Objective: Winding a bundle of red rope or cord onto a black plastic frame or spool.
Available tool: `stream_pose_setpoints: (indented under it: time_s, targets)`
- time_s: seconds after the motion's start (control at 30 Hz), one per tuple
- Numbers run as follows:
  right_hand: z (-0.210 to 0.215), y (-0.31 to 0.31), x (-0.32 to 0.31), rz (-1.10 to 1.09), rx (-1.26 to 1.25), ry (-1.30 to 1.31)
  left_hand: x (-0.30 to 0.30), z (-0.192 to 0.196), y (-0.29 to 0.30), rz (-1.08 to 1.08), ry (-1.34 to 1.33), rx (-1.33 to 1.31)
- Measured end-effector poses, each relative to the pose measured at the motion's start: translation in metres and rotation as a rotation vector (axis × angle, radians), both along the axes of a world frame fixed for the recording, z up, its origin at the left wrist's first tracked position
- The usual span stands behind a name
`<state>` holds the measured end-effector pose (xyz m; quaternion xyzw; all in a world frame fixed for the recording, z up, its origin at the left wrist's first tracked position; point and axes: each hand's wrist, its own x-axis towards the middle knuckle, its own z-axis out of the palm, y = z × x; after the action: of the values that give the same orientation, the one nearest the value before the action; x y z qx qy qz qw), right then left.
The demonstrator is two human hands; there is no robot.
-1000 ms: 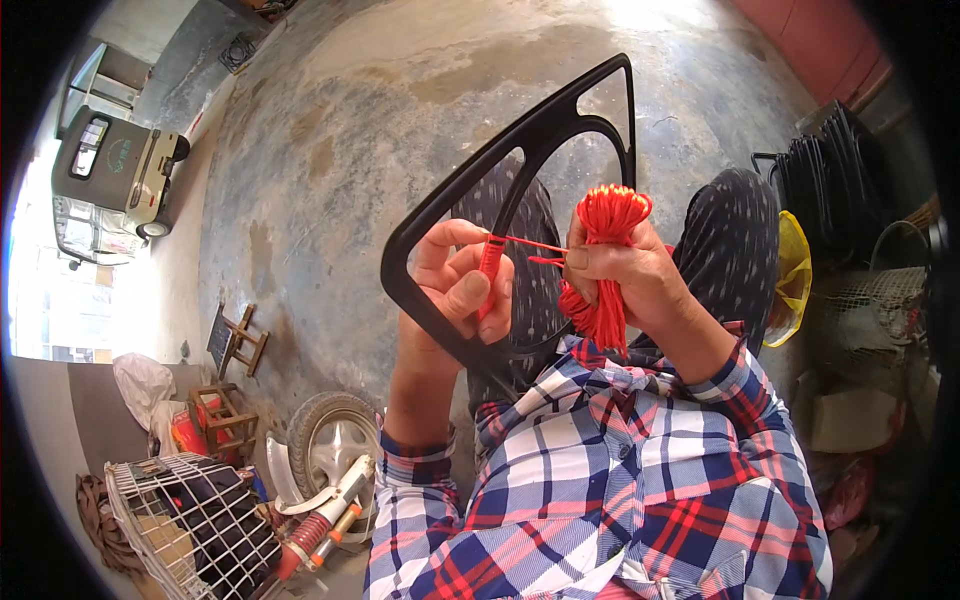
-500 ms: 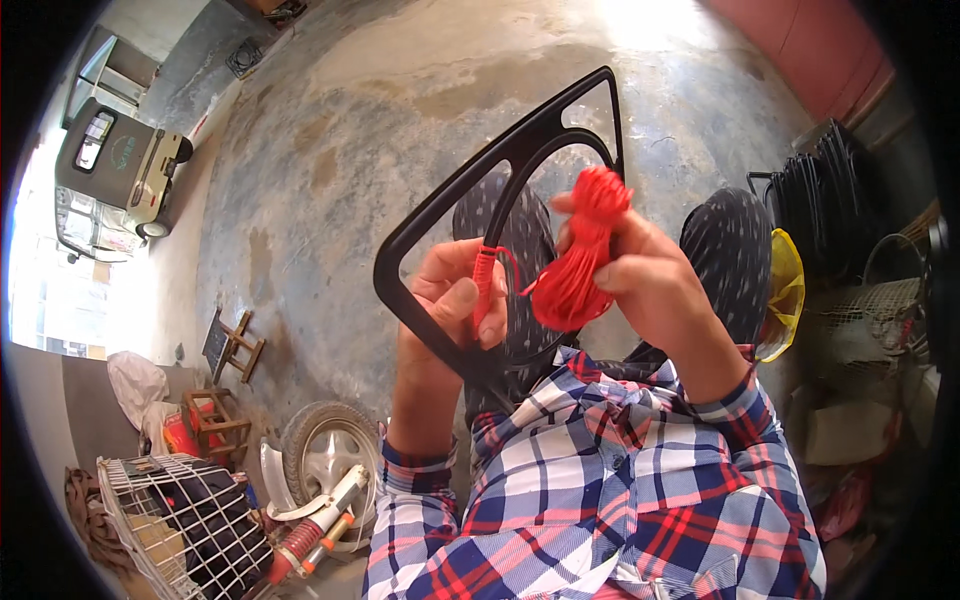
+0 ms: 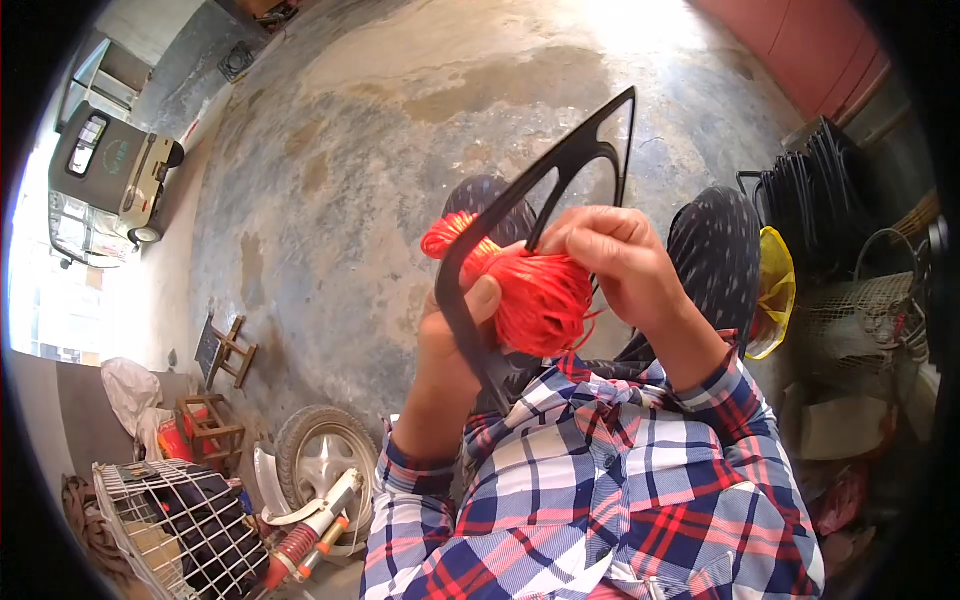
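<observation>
A black frame (image 3: 537, 172) with an inner curved bar stands tilted above my knees. A bundle of red cord (image 3: 545, 300), tied narrow near its middle, passes through the frame's opening behind the outer bar. My left hand (image 3: 450, 335) is closed round the bundle and the lower left part of the frame, its thumb on the cord. At the inner bar, just above the bundle, my right hand (image 3: 620, 265) has its fingers pinched together. What they grip is hidden, and the cord wound on the bar is covered too.
Stacked black frames (image 3: 805, 190) stand at the right beside a yellow bag (image 3: 770, 290). At lower left are a wire basket (image 3: 180, 525), a wheel (image 3: 325, 455) and a small wooden stool (image 3: 212, 430). A three-wheeled vehicle (image 3: 110, 165) is parked far left.
The red cord bundle has passed from my right hand to my left, through the frame's opening. My right hand has come to the inner bar. The frame has shifted right and turned.
</observation>
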<state>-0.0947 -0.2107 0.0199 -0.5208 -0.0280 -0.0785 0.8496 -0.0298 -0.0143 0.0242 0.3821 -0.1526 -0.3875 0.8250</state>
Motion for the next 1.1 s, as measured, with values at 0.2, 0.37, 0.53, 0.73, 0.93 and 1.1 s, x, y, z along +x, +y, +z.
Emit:
stream_pose_setpoints:
  time_s: [0.2, 0.37, 0.53, 0.73, 0.93, 1.1]
  targets:
    - [-0.013, 0.018, 0.001, 0.215, 0.504, 0.233, -0.015, -0.002, -0.005, -0.116, 0.005, -0.097]
    - [-0.019, 0.004, 0.015, 0.070, 0.510, 0.031, -0.018, 0.008, -0.009, -0.021, -0.192, 0.087]
    - [-0.097, -0.020, 0.009, -0.310, 0.146, -0.033, -0.007, -0.001, -0.001, -0.042, -0.135, -0.070]
    - [-0.011, -0.026, -0.019, -0.201, 0.420, -0.038, 0.010, -0.005, 0.010, 0.029, -0.143, -0.019]
    - [0.003, -0.059, -0.042, 0.235, 0.549, -0.469, 0.031, -0.017, 0.027, 0.021, -0.128, -0.129]
    - [0.014, -0.028, -0.071, 0.076, 0.412, -0.257, 0.042, -0.020, 0.037, 0.008, -0.097, -0.183]
